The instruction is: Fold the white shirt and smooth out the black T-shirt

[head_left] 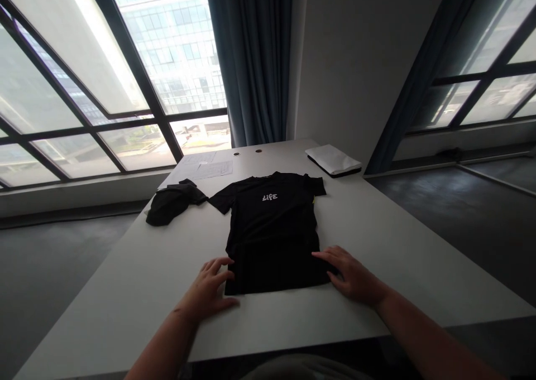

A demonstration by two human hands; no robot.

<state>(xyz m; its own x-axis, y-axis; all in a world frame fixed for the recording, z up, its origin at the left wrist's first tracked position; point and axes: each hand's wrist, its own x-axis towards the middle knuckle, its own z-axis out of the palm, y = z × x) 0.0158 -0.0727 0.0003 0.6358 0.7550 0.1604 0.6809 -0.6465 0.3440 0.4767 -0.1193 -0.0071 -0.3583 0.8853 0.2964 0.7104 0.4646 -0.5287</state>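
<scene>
A black T-shirt [272, 224] with a white "LIFE" print on its chest lies spread on the white table, collar away from me and hem toward me. Its sleeves reach out to both sides, and a bit of yellow shows at the right edge. My left hand [209, 288] is at the lower left corner of the shirt, fingers apart, thumb below the hem on the table. At the lower right side, my right hand [349, 274] has its fingers spread, with the index fingertip over the cloth. Neither hand grips the fabric.
Bunched dark cloth [171, 201] lies left of the shirt, near the table's [377, 240] left edge. Printed papers [211, 169] lie at the back left. A white, flat folded item [333, 159] over something black sits at the back right. Windows and a blue curtain [255, 62] stand behind.
</scene>
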